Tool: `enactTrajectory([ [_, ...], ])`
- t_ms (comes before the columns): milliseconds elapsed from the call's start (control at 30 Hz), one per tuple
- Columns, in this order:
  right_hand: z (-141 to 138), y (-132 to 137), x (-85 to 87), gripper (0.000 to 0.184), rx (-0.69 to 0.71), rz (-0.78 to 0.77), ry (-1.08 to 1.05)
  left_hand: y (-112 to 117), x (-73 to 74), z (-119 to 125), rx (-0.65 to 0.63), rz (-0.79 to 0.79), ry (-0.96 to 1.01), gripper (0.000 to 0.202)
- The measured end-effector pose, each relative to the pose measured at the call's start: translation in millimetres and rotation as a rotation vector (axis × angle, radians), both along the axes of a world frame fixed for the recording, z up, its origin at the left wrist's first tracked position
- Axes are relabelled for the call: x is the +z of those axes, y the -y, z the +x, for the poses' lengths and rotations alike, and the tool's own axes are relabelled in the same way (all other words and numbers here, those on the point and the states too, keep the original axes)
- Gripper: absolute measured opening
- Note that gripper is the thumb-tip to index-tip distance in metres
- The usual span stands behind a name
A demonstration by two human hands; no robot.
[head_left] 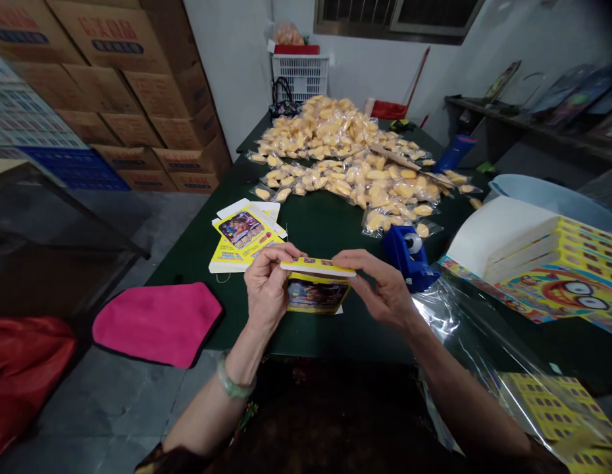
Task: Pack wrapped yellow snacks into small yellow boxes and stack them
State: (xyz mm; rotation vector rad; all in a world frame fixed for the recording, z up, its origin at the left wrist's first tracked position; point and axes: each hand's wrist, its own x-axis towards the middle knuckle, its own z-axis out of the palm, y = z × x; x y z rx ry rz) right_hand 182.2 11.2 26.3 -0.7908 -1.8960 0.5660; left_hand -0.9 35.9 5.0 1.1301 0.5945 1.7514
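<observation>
Hands [269,289] [385,284] gripping folded yellow carton [318,289]

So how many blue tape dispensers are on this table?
1: the blue tape dispenser sits on the green table, just beyond the right hand. More could hide under the plastic film.

From where I'm watching, this reads as a small packing workroom, not a home or a shop. Cardboard cartons [123,99] stand stacked high against the wall above a bare concrete floor [103,401]. A long green table [326,230] carries a heap of bagged yellow snacks [335,151], printed boxes [547,270] and a tape dispenser [409,257]. A plastic crate [300,76] sits by the far wall.
</observation>
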Motion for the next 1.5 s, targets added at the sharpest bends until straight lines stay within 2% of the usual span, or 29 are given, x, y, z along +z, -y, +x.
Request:
enactTrajectory([
  [67,2,3,4.3,0.025,0.021,-0.043,0.023,1,-2.4,-1,-0.012,0.021,0.015,0.008],
  [167,0,4,6.4,0.017,-0.062,-0.085,-0.028,3,-4.1,-5,-0.013,0.057,-0.03,0.021],
  [233,-3,3,5.0,0.015,-0.117,-0.105,-0.03,5,-2.5,-10,-0.001,0.053,-0.137,0.022],
  [333,-7,2,2.0,0.014,-0.172,-0.084,0.019,8,5.8,-18,-0.012,0.044,-0.371,0.017],
  [467,-11,2,2.6,0.011,-0.22,0.024,0.064,7,24.2,-30,-0.024,0.174,-0.701,0.01],
  [533,-13,4,4.9,0.011,-0.235,0.05,0.078,3,31.2,-35,-0.05,0.223,-0.786,0.012],
  [600,-14,5,6.3,0.012,-0.246,0.058,0.085,-1,33.3,-37,-0.087,0.225,-0.779,0.014],
  [667,-15,6,4.5,0.012,-0.249,0.091,0.081,-3,29.1,-37,-0.127,0.195,-0.725,0.015],
  [767,-15,8,-6.0,0.017,-0.261,0.224,0.078,-2,13.5,-33,-0.149,0.141,-0.58,0.019],
  [867,-18,8,-22.7,0.023,-0.268,0.364,0.064,2,-4.0,-26,-0.079,0.187,-0.438,0.021],
  [967,-23,7,-37.1,0.029,-0.304,0.446,-0.001,4,-13.5,-19,0.009,0.294,-0.397,0.012],
  [1000,-26,6,-40.3,0.029,-0.324,0.458,-0.024,4,-14.8,-18,0.037,0.32,-0.403,0.01],
  [1200,-36,-1,-52.8,0.026,-0.402,0.465,-0.062,-3,-18.6,-14,0.18,0.393,-0.532,0.029],
  [1300,-47,-1,-62.6,0.034,-0.461,0.437,-0.087,-2,-22.7,-11,0.245,0.406,-0.605,0.041],
  [1433,-63,0,-71.9,0.044,-0.548,0.398,-0.124,1,-26.6,-5,0.243,0.346,-0.597,0.07],
  [1500,-66,-1,-72.9,0.046,-0.56,0.4,-0.119,1,-26.2,-4,0.24,0.34,-0.599,0.071],
])
